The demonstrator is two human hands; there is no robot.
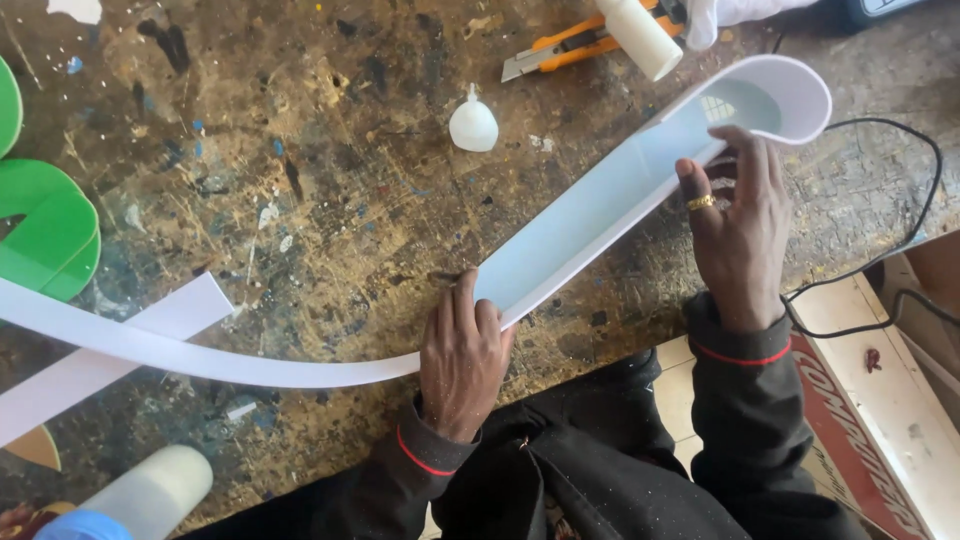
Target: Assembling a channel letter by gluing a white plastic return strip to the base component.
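A long white plastic strip [590, 215] stands on its edge across the stained workbench [330, 180], curling at its far right end and sweeping left in a curve. My left hand [462, 355] pinches the strip near its middle, fingers pressed on its lower edge. My right hand [738, 225], with a gold ring on one finger, grips the strip just below the curled end, thumb on the inner face.
An orange utility knife [565, 45], a white tube [640, 35] and a small white glue bottle [473, 125] lie at the back. Green curved shapes [45, 225] sit at left beside a second white strip [110, 350]. A black cable [900, 210] loops at right. A pale cylinder [150, 490] is at bottom left.
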